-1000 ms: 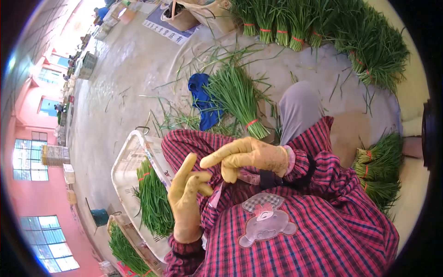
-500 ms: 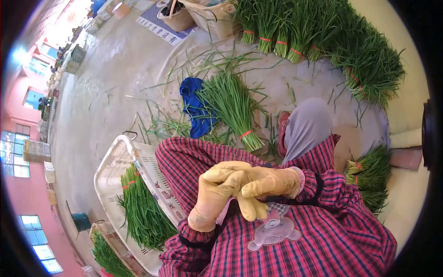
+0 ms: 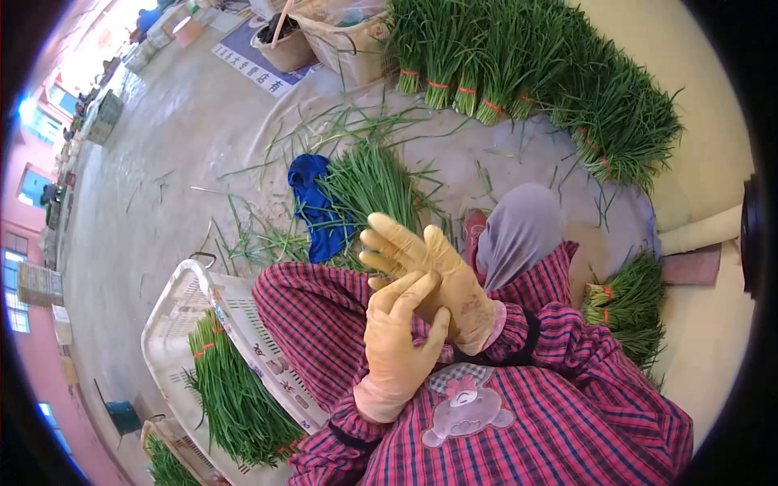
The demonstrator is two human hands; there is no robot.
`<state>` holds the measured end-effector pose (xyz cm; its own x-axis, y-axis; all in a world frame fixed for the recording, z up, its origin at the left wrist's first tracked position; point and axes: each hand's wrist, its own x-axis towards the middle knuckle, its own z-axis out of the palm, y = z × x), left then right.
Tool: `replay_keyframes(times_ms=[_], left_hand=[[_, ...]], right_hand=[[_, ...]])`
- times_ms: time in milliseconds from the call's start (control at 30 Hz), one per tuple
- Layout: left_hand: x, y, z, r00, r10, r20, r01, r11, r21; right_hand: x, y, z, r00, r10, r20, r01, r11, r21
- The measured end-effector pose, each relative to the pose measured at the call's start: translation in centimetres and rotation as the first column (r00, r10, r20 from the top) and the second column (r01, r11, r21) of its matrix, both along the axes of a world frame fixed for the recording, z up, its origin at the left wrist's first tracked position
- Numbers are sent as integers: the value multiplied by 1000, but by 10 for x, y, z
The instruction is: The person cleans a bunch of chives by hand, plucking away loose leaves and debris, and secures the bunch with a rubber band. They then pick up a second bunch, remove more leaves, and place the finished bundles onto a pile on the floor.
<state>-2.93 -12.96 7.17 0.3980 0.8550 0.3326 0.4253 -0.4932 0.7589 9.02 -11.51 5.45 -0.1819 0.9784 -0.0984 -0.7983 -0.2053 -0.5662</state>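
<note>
Both my hands wear cream-yellow rubber gloves and meet in front of my chest. My right hand is raised with its fingers spread and its palm side turned towards the other hand. The fingers of my left hand lie stretched against that palm, with the thumb apart. Nothing is visible between them. Beyond the hands, a bundle of chives lies on the floor, its lower end hidden behind my right hand. A crumpled blue cloth touches its left side.
At my left stands a white plastic basket with banded chives inside. Several red-banded bundles line the far right wall, and more chives lie at my right. Loose leaves litter the floor. A handled bucket stands far ahead.
My hands were clasped with fingers interlocked. They have come apart: the right has risen with fingers spread, and the left now rests against its palm. The view has shifted slightly.
</note>
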Motion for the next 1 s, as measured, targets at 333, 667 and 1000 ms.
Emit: replay_keyframes(times_ms=[333,667,1000], left_hand=[[-3,8,-10,993,-113,29,114,992,-56],[-10,-6,-12,978,-199,55,203,977,-65],[-18,0,-31,835,97,542,313,726,-612]], right_hand=[[0,-7,-15,992,-40,-116,45,998,37],[5,-9,-23,978,158,136,-188,950,251],[-7,-21,-12,834,-128,536,-155,879,451]])
